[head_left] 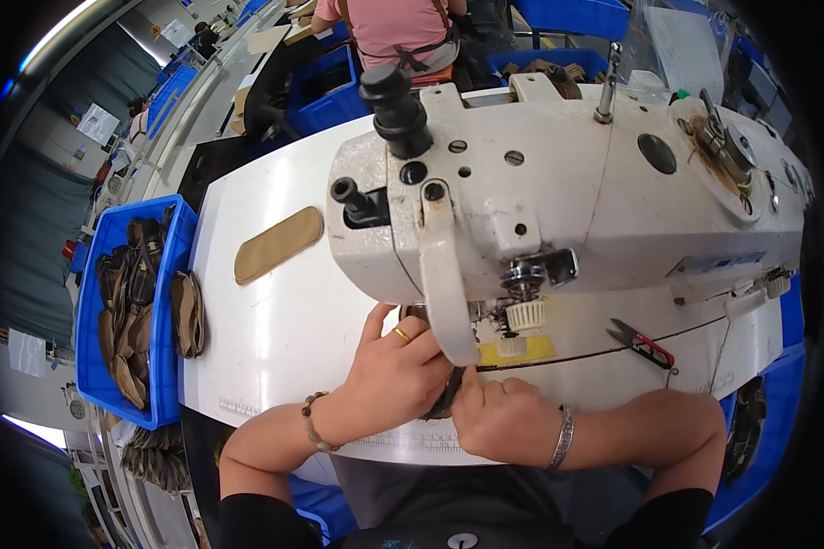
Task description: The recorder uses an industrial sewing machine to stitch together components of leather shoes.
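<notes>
A white sewing machine (558, 174) fills the upper middle, with its needle area partly hidden behind a white lever. My left hand (398, 371) is bent over a dark fabric piece (444, 401) just left of that lever, fingers curled on it. Low beside it, my right hand (499, 416) has its fingers curled against the same piece, below the lever. Much of the piece is hidden by my hands. A tan padded oblong piece (278, 245) lies on the white table (247, 339) to the upper left. Red-handled thread snips (648, 348) lie at the right.
A blue bin (92, 366) of dark and tan pieces stands at the table's left edge, with more pieces (189, 311) beside it. Stacked pieces (156, 457) hang lower left. Another blue bin (755, 467) is at lower right. A person in pink (389, 32) works beyond the machine.
</notes>
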Motion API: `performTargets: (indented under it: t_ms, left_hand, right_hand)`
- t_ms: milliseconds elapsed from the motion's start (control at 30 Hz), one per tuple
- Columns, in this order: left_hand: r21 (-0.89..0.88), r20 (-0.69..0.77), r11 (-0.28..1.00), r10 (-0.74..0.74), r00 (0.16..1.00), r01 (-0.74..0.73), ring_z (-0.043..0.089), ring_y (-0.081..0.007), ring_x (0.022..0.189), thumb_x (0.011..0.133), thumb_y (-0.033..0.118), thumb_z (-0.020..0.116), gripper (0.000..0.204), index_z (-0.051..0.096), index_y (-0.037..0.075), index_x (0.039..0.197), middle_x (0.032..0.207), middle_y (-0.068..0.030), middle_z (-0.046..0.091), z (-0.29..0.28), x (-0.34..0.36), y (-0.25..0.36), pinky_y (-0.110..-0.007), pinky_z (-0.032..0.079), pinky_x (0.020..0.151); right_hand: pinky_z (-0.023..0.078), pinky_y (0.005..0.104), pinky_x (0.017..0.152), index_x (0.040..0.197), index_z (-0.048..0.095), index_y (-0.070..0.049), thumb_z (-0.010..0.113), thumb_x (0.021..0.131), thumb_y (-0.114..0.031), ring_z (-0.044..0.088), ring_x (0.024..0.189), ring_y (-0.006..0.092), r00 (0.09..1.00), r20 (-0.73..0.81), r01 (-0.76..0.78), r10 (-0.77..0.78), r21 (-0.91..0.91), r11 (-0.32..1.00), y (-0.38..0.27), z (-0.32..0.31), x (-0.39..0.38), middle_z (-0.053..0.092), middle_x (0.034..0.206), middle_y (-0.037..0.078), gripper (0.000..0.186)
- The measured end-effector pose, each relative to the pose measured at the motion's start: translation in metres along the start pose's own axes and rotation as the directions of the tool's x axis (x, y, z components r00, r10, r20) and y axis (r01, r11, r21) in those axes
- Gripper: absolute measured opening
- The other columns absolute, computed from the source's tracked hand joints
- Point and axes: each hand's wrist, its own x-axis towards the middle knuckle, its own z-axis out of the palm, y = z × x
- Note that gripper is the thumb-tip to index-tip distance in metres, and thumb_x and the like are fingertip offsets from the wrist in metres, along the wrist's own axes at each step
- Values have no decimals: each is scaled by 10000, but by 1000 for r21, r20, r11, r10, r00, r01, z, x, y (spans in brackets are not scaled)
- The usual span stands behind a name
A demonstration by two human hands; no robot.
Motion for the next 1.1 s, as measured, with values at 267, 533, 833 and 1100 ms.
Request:
performTargets:
  t_ms: [267,533,833,1100]
  left_hand:
    - [-54,30,999,-3,1000,5,583,-189,771,665,91,729,377,740,133,1040,937,42,590,1,5,-3,-482,378,815]
    - [-61,-46,997,-60,997,57,604,-192,899,703,148,731,171,744,102,867,930,22,637,24,12,-26,-441,385,892]
    - [-61,-165,991,-125,978,116,621,-149,891,694,222,781,186,699,179,856,843,58,638,-15,6,-20,-592,216,1079]
    - [231,-21,973,31,999,-26,593,-145,979,706,235,805,287,749,162,979,929,81,621,-12,-6,5,-727,168,1025]
  right_hand:
    - [420,276,417,762,676,107,631,658,-135,538,483,130,1000,21,-6,6,2,1000,1,-2,-1,695,888,323,268]
    - [429,307,405,657,608,24,627,671,-104,547,476,149,998,24,-52,51,30,998,17,8,5,539,612,90,130]
    - [429,305,428,623,582,-47,626,685,-112,564,487,154,995,19,-96,94,162,982,22,8,6,521,597,62,100]
    - [426,302,434,640,601,-47,639,681,-135,551,482,161,993,-59,-89,98,133,987,18,8,7,518,616,68,104]
